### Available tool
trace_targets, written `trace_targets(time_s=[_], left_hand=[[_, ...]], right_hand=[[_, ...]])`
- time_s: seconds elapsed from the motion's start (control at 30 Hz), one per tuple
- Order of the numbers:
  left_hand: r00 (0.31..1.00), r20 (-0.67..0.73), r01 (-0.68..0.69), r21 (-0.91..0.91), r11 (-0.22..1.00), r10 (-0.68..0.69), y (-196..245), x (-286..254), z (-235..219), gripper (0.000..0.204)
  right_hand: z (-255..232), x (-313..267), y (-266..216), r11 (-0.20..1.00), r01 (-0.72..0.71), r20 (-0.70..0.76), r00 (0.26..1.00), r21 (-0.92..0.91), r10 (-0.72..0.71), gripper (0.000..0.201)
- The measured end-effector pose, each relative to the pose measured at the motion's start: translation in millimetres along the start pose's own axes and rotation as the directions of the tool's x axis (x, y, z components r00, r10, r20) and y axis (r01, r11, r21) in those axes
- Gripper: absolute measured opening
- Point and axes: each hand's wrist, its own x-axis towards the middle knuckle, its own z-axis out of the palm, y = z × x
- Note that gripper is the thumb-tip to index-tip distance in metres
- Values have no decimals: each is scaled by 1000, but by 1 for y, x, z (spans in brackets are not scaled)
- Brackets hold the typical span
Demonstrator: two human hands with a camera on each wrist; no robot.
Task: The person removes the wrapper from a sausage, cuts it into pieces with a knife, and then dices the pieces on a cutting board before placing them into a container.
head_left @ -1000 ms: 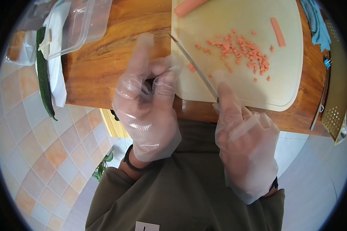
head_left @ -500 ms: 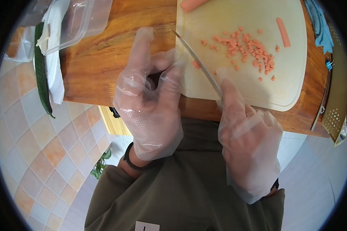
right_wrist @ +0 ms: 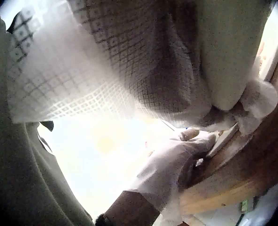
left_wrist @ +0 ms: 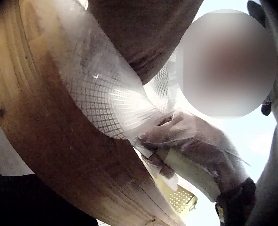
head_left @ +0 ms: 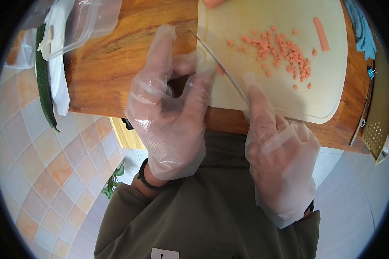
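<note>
My gloved left hand (head_left: 170, 108) lies at the cutting board's left edge, index finger straight, the other fingers bent, thumb tip beside a small carrot piece (head_left: 221, 70). Nothing shows between thumb and fingers. My gloved right hand (head_left: 281, 159) grips the knife, index finger along it; the blade (head_left: 224, 67) slants up-left over the board (head_left: 263, 97). Diced carrot (head_left: 285, 54) and a carrot stick (head_left: 321, 34) lie right of the blade. A thicker carrot (head_left: 212, 2) is at the top. The pale handle (left_wrist: 188, 169) shows in the left wrist view.
Left on the wooden table (head_left: 112, 82) are a cucumber (head_left: 44, 84), white paper (head_left: 58, 82), a clear plastic container (head_left: 83, 26) and a bagged item (head_left: 20, 49). At the right are a blue cloth (head_left: 362, 32) and a perforated gold-coloured tray (head_left: 374, 134).
The left thumb has come closer to the small carrot piece by the blade. The board and its contents sit slightly further right in the head view. The right hand keeps its grip on the knife.
</note>
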Motion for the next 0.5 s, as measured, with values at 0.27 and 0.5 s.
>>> trace_targets(time_s=[0.27, 0.5], left_hand=[[1000, 15, 1, 96, 995, -2, 5, 3, 1, 66], [996, 14, 88, 10, 996, -89, 13, 3, 2, 62]], right_hand=[[-5, -1, -3, 999, -15, 80, 997, -51, 19, 60], [-3, -1, -11, 994, -2, 97, 995, -113, 13, 54]])
